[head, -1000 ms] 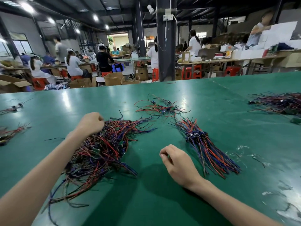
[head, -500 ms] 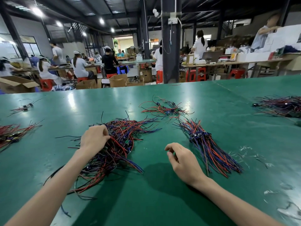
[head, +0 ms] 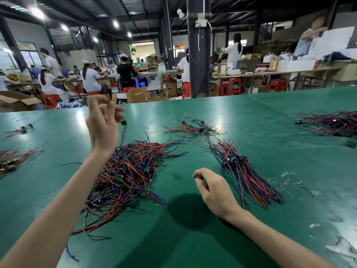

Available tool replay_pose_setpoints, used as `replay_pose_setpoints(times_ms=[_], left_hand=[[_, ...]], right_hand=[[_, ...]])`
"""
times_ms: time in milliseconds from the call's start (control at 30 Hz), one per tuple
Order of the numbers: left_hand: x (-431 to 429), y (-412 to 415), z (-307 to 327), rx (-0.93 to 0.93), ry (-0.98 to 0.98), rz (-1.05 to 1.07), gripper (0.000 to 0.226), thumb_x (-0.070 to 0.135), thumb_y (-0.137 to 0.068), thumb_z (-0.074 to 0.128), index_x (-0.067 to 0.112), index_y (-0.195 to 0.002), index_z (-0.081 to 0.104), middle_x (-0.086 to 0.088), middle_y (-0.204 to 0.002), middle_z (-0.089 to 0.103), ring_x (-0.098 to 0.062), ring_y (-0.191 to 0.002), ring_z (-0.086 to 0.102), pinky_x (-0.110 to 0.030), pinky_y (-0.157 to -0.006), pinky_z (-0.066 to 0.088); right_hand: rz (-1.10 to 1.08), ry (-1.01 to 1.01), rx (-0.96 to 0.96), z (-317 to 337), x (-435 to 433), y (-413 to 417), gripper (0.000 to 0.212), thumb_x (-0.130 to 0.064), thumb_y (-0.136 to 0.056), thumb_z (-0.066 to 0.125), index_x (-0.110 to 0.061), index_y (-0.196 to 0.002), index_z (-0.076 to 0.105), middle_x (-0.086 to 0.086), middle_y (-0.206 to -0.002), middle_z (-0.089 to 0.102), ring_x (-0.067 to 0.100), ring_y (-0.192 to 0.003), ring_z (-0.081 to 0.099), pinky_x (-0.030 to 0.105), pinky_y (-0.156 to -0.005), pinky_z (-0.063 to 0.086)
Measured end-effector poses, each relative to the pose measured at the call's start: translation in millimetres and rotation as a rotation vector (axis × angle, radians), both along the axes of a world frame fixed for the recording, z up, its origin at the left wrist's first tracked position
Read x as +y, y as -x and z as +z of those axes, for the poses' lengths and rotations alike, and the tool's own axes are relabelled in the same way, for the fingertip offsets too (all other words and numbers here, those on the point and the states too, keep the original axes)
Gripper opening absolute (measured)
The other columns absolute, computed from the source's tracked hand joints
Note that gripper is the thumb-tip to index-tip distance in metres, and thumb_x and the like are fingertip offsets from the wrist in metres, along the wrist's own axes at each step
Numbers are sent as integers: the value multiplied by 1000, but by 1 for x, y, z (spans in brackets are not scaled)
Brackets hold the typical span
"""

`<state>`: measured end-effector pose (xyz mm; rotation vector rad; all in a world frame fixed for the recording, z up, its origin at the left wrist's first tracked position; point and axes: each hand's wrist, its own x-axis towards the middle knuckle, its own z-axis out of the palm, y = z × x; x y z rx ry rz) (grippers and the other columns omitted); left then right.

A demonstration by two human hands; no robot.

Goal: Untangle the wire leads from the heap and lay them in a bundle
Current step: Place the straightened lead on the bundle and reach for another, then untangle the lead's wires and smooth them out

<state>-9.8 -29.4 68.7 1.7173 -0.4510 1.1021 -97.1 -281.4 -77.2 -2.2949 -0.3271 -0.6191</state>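
Observation:
A tangled heap of red, blue and black wire leads (head: 127, 171) with small green boards lies on the green table (head: 193, 238) at centre left. My left hand (head: 102, 126) is raised above the heap's far end. Its blurred fingertips pinch one wire lead (head: 124, 132) by its small green board, and the wire hangs down into the heap. To the right lies the straightened bundle (head: 243, 171), fanned toward me. My right hand (head: 214, 190) rests on the table between heap and bundle, fingers loosely curled and holding nothing.
A smaller loose tangle (head: 191, 128) lies beyond the heap. More wire piles sit at the far right (head: 332, 122) and the left edge (head: 13, 159). Clear plastic scraps (head: 289, 180) litter the right side. Workers sit at benches beyond the table's far edge.
My left hand has risen from the top of the heap and drawn one lead up with it. My right hand has stayed in place on the table.

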Motion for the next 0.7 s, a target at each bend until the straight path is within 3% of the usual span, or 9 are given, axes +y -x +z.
replay_pose_setpoints(times_ms=[133,200,300,500,633,700], left_hand=[[-43,27,6,59,181,-307,15,10,-102,36,23,-95,37,-8,-82,67,-18,-67,64,-28,-66,55],[-64,37,-7,146,296,-436,15,7,-102,33,19,-95,39,-3,-76,69,-16,-67,65,-26,-67,54],[-92,47,-43,284,356,-541,12,8,-102,31,14,-96,40,0,-74,70,-15,-68,66,-24,-67,54],[-109,49,-105,465,479,-541,12,9,-102,33,13,-92,38,-3,-66,67,-14,-55,59,-23,-56,51],[-95,42,-111,480,496,-434,14,10,-103,36,16,-92,42,1,-60,63,-11,-52,52,-22,-50,45],[-89,39,-109,472,524,-385,14,11,-102,38,17,-92,44,2,-58,61,-11,-51,50,-24,-49,41]], right_hand=[[94,-247,130,5,-2,1,8,-14,-95,54,-14,-95,62,-1,-78,61,16,-59,51,31,-61,48],[151,-459,226,9,-4,1,11,-14,-96,53,-13,-95,63,9,-80,66,17,-56,54,27,-56,47],[219,-733,393,16,-6,1,23,-20,-100,44,-10,-102,64,12,-88,71,19,-59,59,28,-57,44],[274,-1150,500,25,-10,-4,26,-23,-100,38,-7,-108,58,15,-94,72,20,-61,60,28,-58,47],[303,-1229,524,25,-14,-5,17,-7,-97,43,-8,-105,59,16,-94,72,22,-62,62,29,-59,48],[372,-1240,553,25,-14,-5,24,-1,-89,51,-5,-111,60,17,-95,71,21,-64,62,28,-60,49]])
